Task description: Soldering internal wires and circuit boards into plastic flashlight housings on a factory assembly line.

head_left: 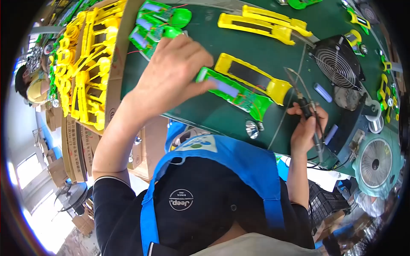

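Note:
My left hand [175, 70] is closed on the left end of a green flashlight housing [258, 104], with the thumb along its edge. Inside the housing lie a purple battery cell [224, 87] and thin wires. Right behind it rests a yellow flashlight shell [226, 64] with a dark panel. In my right hand [304, 130] is a soldering iron [304, 104], its tip tilted up and away from me, right of the yellow shell's round end. A shiny reflector cup [252, 129] sits by the green housing's near end.
Several green housings with cells [147, 25] lie at the back left, beside a cardboard box of yellow shells [96, 64]. Two yellow shells [260, 27] lie farther back. To the right are a black fan [337, 62], loose purple cells [323, 92] and a bigger fan [376, 162].

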`<state>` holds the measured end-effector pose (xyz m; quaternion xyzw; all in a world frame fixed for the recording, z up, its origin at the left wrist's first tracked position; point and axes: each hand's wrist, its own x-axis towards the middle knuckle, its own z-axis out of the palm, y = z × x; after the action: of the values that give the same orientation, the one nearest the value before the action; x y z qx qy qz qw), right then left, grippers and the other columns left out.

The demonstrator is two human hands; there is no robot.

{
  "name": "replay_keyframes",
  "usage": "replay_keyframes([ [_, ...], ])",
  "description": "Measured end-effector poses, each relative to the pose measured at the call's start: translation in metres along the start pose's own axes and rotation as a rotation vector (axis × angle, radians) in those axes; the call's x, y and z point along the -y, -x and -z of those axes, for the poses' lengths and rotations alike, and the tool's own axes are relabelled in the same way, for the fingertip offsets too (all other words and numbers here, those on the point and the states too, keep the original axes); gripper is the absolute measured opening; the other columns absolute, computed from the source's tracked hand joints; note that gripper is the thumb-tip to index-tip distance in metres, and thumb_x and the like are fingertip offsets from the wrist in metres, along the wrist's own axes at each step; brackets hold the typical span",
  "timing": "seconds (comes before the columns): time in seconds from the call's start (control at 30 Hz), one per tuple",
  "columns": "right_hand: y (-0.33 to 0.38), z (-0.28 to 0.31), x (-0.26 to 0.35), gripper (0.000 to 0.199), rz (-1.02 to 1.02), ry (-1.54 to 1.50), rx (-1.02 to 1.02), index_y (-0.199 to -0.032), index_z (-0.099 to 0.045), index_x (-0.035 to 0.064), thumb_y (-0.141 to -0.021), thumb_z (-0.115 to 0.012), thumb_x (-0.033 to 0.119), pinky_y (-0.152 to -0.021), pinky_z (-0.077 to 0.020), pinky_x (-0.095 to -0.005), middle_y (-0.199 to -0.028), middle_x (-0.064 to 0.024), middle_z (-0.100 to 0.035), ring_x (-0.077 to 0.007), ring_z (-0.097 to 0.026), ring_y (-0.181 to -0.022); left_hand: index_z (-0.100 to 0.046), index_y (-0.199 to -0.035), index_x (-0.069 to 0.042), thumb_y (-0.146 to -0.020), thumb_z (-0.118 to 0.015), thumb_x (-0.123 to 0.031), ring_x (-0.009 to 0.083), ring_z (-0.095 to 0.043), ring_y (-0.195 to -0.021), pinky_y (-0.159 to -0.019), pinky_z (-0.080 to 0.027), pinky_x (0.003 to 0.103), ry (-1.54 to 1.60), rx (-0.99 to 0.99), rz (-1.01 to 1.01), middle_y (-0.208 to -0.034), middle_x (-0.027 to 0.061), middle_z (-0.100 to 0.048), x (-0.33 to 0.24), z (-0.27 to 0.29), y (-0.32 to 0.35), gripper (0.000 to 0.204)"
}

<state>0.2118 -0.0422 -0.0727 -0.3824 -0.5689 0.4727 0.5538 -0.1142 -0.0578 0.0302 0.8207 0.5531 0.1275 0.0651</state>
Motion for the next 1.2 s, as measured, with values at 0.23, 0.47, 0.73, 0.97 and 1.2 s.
replay_keyframes([
  [0.23, -0.008, -0.001, 0.002, 0.036, -0.06, -0.09, -0.031, -0.113, -0.045, 0.0016, -0.096, -0.056, 0.031, -0.084, -0.049, -0.0405, -0.089, -0.0176, -0.064, -0.0277, -0.065, -0.078, -0.055, -0.089, -0.01, -0.071, -0.067, -0.011, 0.0186, -0.055, -0.084, -0.078, -0.039, 0.035, -0.252, -0.067, -0.058, -0.074, 0.001, -0.055, 0.01, -0.037, 0.048, 0.022],
  [0.47, -0.008, -0.003, -0.002, 0.027, -0.061, -0.131, -0.028, -0.113, -0.046, 0.0018, -0.098, -0.053, 0.024, -0.085, -0.0481, -0.0401, -0.092, -0.0176, -0.064, -0.0271, -0.064, -0.08, -0.061, -0.09, -0.005, -0.081, -0.066, -0.006, 0.0021, -0.046, -0.068, -0.059, -0.036, 0.023, 0.833, 0.224, 0.471, -0.077, -0.0015, -0.063, -0.002, -0.004, 0.04, 0.01],
  [0.73, -0.002, 0.006, 0.013, 0.032, -0.168, -0.177, 0.092, -0.109, -0.047, 0.0007, -0.095, -0.057, 0.027, -0.084, -0.0476, -0.0384, -0.087, -0.0157, -0.061, -0.0242, -0.061, -0.082, -0.07, -0.096, -0.006, -0.078, -0.068, 0.003, 0.0224, -0.054, -0.071, -0.066, -0.044, 0.029, 0.663, -0.048, -0.04, -0.081, 0.0069, -0.063, -0.012, -0.034, 0.032, 0.021],
  [0.97, -0.024, 0.001, 0.029, 0.03, -0.384, -0.165, 0.237, -0.1, -0.054, -0.0004, -0.088, -0.064, 0.025, -0.078, -0.0458, -0.0301, -0.081, -0.0107, -0.061, -0.0167, -0.06, -0.075, -0.066, -0.09, -0.01, -0.074, -0.07, -0.003, 0.0204, -0.053, -0.081, -0.073, -0.037, 0.034, 0.451, -0.026, -0.056, -0.079, 0.0013, -0.06, -0.021, -0.044, 0.017, 0.018],
  [1.2, -0.04, -0.013, 0.033, 0.025, -0.51, -0.098, 0.351, -0.093, -0.059, -0.0021, -0.084, -0.067, 0.02, -0.064, -0.0485, -0.024, -0.078, -0.0088, -0.064, -0.0131, -0.062, -0.064, -0.059, -0.078, -0.011, -0.069, -0.069, -0.004, 0.0213, -0.053, -0.08, -0.077, -0.037, 0.036, 0.257, -0.029, -0.073, -0.077, 0.0011, -0.055, -0.033, -0.05, 0.011, 0.015],
])
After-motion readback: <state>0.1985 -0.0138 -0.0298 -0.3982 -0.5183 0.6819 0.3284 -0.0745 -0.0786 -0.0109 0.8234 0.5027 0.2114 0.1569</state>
